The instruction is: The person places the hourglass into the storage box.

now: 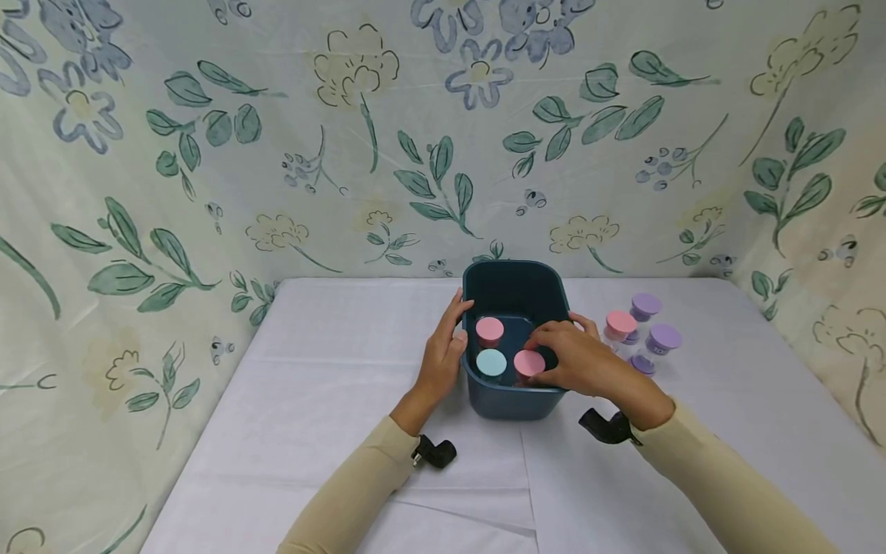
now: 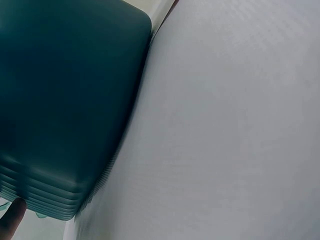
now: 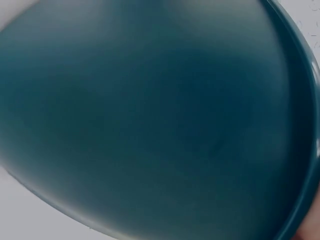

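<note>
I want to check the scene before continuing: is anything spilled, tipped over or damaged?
Nothing stands out. Three lidded jars stand upright in the blue bin, four more jars stand on the white table, and no spill shows.

Left hand steadies blue bin; right hand grips pink-lidded jar inside
</note>
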`<state>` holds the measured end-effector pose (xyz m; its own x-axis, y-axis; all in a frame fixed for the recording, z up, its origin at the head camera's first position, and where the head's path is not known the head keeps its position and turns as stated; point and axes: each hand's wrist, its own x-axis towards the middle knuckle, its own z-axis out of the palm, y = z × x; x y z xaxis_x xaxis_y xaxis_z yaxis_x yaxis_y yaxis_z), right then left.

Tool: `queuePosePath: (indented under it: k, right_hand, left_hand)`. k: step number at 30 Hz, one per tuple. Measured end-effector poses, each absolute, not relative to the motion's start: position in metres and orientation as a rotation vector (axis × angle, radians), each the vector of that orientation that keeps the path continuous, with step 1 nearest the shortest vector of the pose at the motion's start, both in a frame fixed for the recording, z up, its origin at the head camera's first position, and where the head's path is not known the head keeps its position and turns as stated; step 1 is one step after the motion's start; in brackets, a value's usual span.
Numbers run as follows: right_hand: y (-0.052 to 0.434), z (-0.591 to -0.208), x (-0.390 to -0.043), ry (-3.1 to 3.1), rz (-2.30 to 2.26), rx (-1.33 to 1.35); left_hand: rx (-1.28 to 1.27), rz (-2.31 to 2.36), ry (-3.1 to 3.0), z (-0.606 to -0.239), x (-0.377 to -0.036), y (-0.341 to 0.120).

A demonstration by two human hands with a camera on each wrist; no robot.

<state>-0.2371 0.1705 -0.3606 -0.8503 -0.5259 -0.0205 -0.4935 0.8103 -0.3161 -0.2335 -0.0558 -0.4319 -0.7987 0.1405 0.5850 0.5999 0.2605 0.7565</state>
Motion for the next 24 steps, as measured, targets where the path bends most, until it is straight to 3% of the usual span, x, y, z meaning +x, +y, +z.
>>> queuePosePath:
  k: [12,19,24]
  right_hand:
    - [0.168,-0.361,-0.236,2.892,-0.425,-0.791]
    - [0.167,-0.362,-0.234,2.900,-0.410,-0.791]
    - [0.167,-0.364,-0.234,2.901,-0.424,-0.795]
  left_hand:
    - [-0.656,-1.515,-2.148,-0.469,-0.257,-0.057]
    - [-0.673,-1.510,-2.138,-0.470,-0.257,-0.058]
    - [-0.690,-1.530,-2.117,-0.451,-0.244,-0.058]
